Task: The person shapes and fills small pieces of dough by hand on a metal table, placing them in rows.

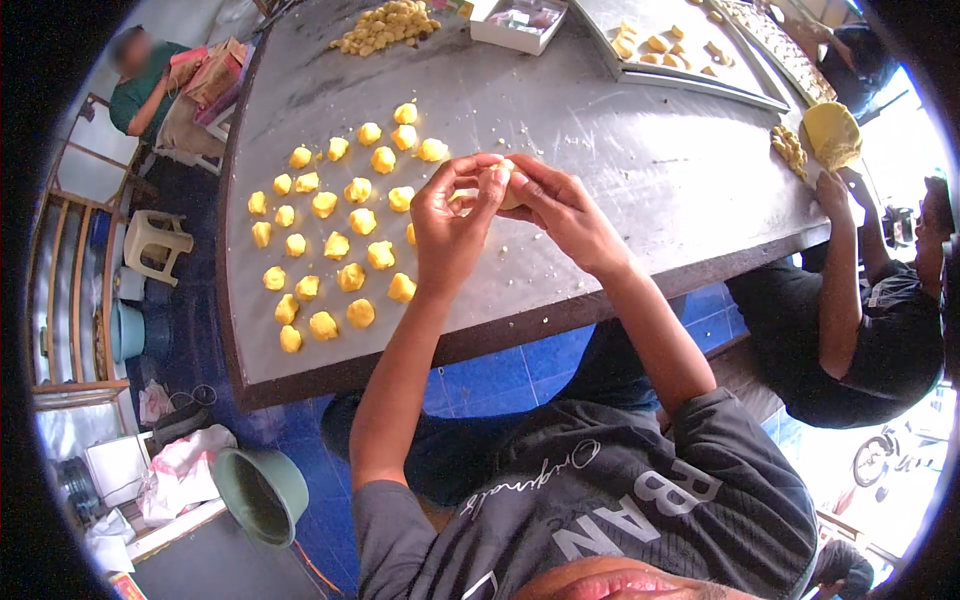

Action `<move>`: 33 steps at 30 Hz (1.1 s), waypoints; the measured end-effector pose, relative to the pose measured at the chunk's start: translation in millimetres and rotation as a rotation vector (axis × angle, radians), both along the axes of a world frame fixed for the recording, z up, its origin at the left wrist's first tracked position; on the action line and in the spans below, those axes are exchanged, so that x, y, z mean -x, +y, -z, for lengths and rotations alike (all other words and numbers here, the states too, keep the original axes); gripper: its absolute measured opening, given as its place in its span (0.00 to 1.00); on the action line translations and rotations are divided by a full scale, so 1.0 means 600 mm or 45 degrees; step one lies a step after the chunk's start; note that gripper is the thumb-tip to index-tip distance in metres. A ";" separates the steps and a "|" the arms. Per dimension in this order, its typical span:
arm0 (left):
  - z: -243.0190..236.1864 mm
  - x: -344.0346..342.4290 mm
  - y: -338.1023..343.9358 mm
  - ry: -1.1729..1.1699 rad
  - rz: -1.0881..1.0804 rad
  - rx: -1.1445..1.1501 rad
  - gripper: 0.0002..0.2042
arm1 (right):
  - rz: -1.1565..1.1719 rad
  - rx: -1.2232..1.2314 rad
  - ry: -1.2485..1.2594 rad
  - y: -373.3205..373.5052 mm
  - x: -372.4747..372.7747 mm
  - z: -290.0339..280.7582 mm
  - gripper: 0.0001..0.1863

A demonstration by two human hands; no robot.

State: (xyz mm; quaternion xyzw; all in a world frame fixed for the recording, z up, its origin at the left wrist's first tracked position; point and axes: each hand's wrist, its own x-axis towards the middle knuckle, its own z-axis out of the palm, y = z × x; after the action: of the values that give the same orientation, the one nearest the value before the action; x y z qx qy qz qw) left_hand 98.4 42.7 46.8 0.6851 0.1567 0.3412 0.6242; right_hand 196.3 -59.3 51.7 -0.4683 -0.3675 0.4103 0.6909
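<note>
Both my hands meet above the grey metal table [620, 160], pinching one small pale dough ball [510, 185] between their fingertips. My left hand [452, 215] curls around it from the left, and my right hand [560, 208] closes on it from the right. Just left of my hands, several yellow dough pieces [335, 225] lie in loose rows on the table, spread from the far middle to the near edge.
A heap of dough bits [388, 25] and a white box [518, 22] sit at the far side, beside a metal tray [690, 60] with pieces. A person on the right [850, 300] handles a dough lump [832, 135]. Another person [145, 85] sits far left. A plastic stool [155, 245] and green bucket [262, 495] stand on the floor.
</note>
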 end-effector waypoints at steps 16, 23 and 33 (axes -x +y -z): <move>-0.011 -0.004 -0.011 -0.177 0.048 -0.205 0.16 | 0.197 -0.040 0.310 -0.005 0.006 -0.013 0.24; 0.010 -0.012 -0.006 -0.281 -0.155 -0.396 0.13 | 0.158 -0.073 0.181 -0.003 0.018 -0.006 0.22; -0.021 0.017 0.006 -0.180 0.046 -0.254 0.21 | 0.295 0.072 -0.540 -0.026 -0.032 0.007 0.23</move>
State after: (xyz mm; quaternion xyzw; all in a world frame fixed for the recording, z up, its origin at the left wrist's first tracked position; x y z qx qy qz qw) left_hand 88.0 46.1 59.4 0.7206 0.0651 0.3913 0.5687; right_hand 215.5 -75.0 47.2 -0.6022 -0.4365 0.2311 0.6272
